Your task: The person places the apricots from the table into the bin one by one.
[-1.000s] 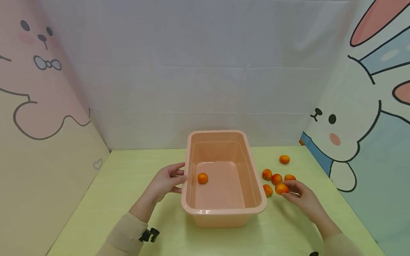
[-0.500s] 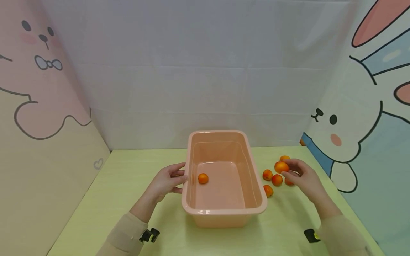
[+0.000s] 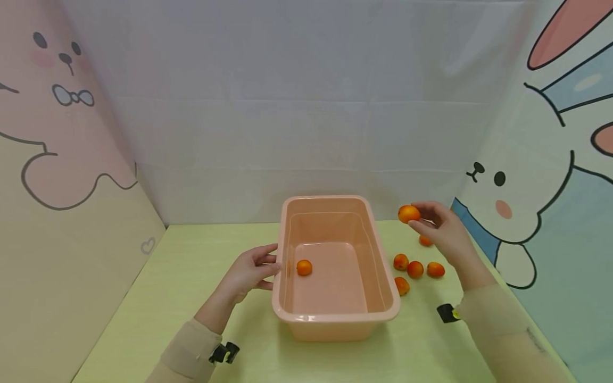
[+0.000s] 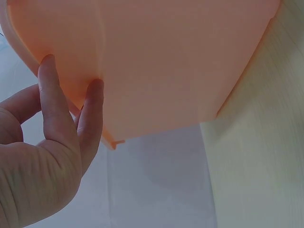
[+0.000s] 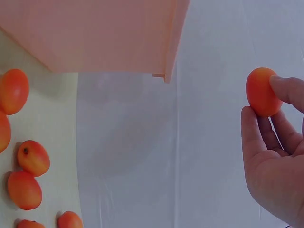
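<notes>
In the head view, my left hand [image 3: 251,270] holds the left rim of a pale pink plastic basin [image 3: 335,317], with fingertips against its outer wall in the left wrist view. The basin stands on the table, and one small oval orange fruit [image 3: 304,267] lies inside it, towards the left. My right hand [image 3: 442,229] pinches another orange-red fruit [image 5: 262,91] between thumb and fingers, raised beyond the basin's right side. Below that hand, several loose fruits [image 3: 415,269] lie on the table right of the basin; one [image 3: 425,240] is partly hidden by the hand.
The pale yellow-green table [image 3: 230,319] ends at a white sheet wall [image 3: 311,133] behind. Side panels with a printed bear [image 3: 72,149] at left and a rabbit [image 3: 522,202] at right flank it. A dark clip [image 3: 224,352] shows by the left sleeve.
My right hand has lifted the pinched fruit up and away from the loose ones, towards the back of the table. My left hand and the basin have stayed in place.
</notes>
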`<state>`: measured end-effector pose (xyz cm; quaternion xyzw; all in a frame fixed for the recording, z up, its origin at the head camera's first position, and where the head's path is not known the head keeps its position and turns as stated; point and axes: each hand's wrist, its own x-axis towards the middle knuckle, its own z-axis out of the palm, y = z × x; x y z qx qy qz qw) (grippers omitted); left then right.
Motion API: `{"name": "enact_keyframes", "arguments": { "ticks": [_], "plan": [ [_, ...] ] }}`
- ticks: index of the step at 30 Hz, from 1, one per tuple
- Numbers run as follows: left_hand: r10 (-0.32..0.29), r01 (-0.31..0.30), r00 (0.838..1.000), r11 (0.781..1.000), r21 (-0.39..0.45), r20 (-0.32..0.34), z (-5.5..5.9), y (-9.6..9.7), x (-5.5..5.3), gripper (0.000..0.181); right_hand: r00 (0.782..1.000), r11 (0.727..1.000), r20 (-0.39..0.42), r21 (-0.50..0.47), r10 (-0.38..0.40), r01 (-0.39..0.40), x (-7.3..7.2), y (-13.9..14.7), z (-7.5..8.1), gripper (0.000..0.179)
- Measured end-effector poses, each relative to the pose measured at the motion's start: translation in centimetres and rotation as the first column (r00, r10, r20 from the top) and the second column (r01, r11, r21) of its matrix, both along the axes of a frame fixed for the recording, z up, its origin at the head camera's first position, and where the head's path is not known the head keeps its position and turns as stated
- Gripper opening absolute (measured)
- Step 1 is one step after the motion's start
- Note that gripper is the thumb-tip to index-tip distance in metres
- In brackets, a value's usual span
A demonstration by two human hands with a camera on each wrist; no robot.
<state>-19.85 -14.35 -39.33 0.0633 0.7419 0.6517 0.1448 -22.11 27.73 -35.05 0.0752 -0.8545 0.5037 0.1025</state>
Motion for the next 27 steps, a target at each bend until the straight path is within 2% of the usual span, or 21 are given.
{"name": "enact_keyframes", "arguments": {
  "ticks": [3, 9, 12, 20, 27],
  "plan": [
    [-0.005, 0.005, 1.0, 1.0, 0.006, -0.004, -0.1, -0.1, 0.0, 0.06, 1.0, 1.0, 0.001, -0.025, 0.008, -0.008, -0.7, -0.8, 0.7, 0.053],
    [-0.001, 0.001, 1.0, 1.0, 0.002, 0.001, -0.3, -0.1, -0.2, 0.06, 0.996, 0.991, -0.066, -0.113, 0.066, -0.073, -2.4, -3.0, 1.9, 0.046],
    [-0.007, 0.007, 1.0, 1.0, 0.004, -0.007, -0.3, -0.1, -0.2, 0.06, 0.994, 0.989, -0.071, -0.122, 0.078, -0.086, -3.2, -4.2, 2.3, 0.046],
    [-0.001, 0.001, 1.0, 1.0, 0.003, -0.002, -0.4, -0.1, -0.2, 0.059, 0.991, 0.974, -0.055, -0.185, 0.125, -0.133, -5.3, -7.0, 3.2, 0.044],
    [0.014, -0.014, 1.0, 1.0, -0.004, 0.007, -0.5, 0.0, -0.3, 0.059, 0.985, 0.966, 0.0, -0.196, 0.172, -0.169, -6.7, -9.4, 3.6, 0.043]
  ]
}}
